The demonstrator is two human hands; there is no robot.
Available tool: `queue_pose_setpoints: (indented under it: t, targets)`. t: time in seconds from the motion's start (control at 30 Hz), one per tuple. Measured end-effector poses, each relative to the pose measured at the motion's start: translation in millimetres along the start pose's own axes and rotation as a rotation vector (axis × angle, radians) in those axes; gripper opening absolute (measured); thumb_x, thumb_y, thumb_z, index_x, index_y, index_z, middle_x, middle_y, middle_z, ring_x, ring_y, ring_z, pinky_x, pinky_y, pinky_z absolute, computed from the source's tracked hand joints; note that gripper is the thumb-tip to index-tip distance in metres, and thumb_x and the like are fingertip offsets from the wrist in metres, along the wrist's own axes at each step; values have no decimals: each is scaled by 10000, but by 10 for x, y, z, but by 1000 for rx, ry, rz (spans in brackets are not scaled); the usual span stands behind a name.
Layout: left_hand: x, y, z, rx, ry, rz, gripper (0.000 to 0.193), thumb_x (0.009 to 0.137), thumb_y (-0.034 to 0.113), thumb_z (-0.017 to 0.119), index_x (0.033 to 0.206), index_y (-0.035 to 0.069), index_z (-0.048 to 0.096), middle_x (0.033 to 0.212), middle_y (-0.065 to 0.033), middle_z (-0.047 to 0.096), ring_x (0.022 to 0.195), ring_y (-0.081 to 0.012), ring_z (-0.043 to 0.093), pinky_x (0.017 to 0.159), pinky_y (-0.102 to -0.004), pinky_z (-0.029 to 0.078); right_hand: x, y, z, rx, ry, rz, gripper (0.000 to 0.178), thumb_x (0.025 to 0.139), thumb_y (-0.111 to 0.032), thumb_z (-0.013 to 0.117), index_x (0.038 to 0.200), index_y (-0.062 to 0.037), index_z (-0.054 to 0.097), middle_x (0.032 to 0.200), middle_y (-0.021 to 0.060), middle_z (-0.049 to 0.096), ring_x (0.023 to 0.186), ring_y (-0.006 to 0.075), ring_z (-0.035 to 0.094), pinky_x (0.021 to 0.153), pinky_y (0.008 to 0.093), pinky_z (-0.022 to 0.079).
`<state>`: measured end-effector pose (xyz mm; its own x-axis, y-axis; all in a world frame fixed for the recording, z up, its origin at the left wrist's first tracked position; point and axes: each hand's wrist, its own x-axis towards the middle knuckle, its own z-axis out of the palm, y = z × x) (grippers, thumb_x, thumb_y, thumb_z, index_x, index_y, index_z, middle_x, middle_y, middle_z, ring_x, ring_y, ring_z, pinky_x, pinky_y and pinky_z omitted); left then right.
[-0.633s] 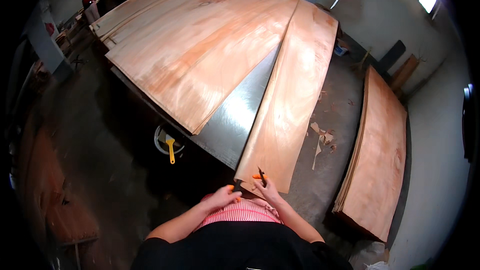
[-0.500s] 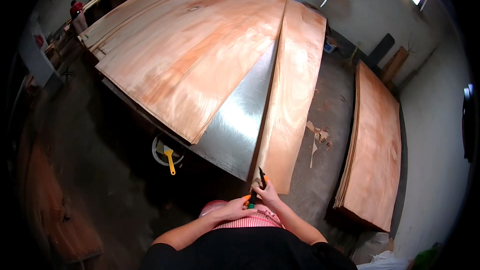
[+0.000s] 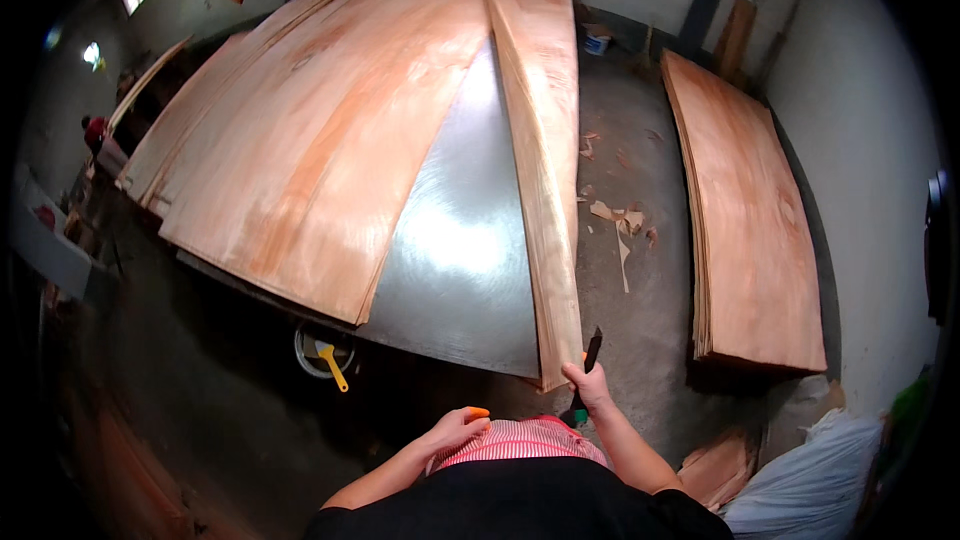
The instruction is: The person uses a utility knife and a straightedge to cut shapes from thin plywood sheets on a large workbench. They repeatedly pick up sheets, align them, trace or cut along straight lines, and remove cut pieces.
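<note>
Holding black cutter (image 3: 593, 351) in right hand (image 3: 590, 387)

I'm standing in a woodworking workshop: wood sheets (image 3: 300, 160) are lying across a metal-topped bench (image 3: 455, 290), scraps (image 3: 632, 219) are littering the floor (image 3: 655, 315) near another stack (image 3: 755, 230).

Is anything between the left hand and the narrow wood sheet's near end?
Nothing visible stands between the left hand and the near end of the narrow wood sheet, only open space. The right hand, gripping a dark tool, is at that end's right.
</note>
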<state>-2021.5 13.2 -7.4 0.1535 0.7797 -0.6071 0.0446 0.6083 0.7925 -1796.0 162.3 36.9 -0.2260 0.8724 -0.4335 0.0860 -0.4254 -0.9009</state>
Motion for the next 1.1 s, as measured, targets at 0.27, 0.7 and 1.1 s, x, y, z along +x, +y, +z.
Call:
queue_pose_setpoints:
  t: [0.27,0.7,1.1]
  targets:
    - [783,614,972,130,10,-79,392,851,217,498,1132,-53,450,943,-93,580,772,-110,547,731,-240,438,-19,78,-1749,822,-217,77,114,806,-173,502,727,-92,488,456,-70,398,381,48,357,382,188,298]
    - [2457,1144,2749,498,-140,10,377,832,307,505,1067,14,533,906,-83,600,734,-145,567,659,-246,450,-363,58,-4741,999,-90,-135,192,842,-204,395,816,-52,510,427,-96,364,356,45,309,372,183,281]
    - [4957,864,4315,209,338,-425,604,837,487,356,964,-72,547,785,-163,584,638,-243,577,530,-335,452,306,-272,-7084,477,416,-129,78,808,-108,492,818,-31,491,496,-19,421,377,54,378,356,179,295]
